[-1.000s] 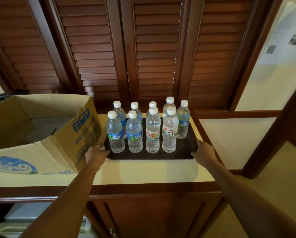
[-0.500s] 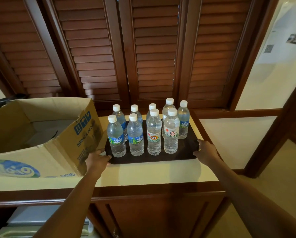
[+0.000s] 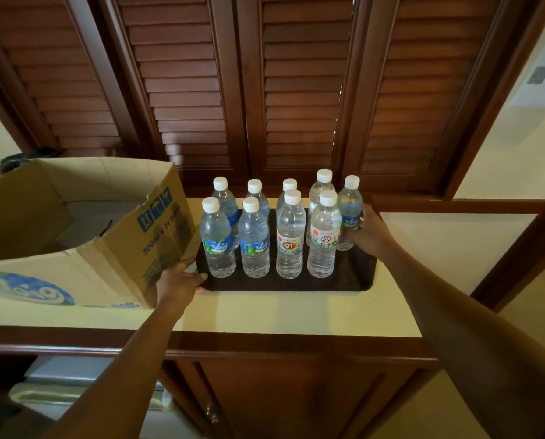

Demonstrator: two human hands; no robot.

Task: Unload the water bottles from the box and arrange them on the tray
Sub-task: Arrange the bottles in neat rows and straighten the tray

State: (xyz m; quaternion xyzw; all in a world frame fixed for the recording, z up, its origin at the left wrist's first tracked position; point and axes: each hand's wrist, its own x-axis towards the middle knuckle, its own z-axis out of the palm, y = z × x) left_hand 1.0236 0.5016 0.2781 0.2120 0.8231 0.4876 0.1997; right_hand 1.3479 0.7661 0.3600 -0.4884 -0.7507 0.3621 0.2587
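Note:
Several clear water bottles with white caps stand upright in two rows on a dark tray (image 3: pixel 353 277) on the cream counter. My left hand (image 3: pixel 182 280) rests on the tray's front left corner, fingers curled over its edge, beside the open cardboard box (image 3: pixel 112 248). My right hand (image 3: pixel 370 231) is wrapped around the lower part of the back right bottle (image 3: pixel 349 210) with a blue label. The front row has two blue-labelled bottles (image 3: pixel 218 240) and two white-labelled ones (image 3: pixel 290 239). The box interior looks empty where visible.
The cream counter (image 3: pixel 264 312) tops a dark wooden cabinet, with louvred wooden shutters (image 3: pixel 296 90) right behind the tray. A black object (image 3: pixel 21 160) sits behind the box. The counter's right edge drops to the floor. A white appliance (image 3: pixel 75 388) sits below left.
My right hand left the tray's right edge and moved up and back onto the back right bottle. My left hand stays at the tray's left corner.

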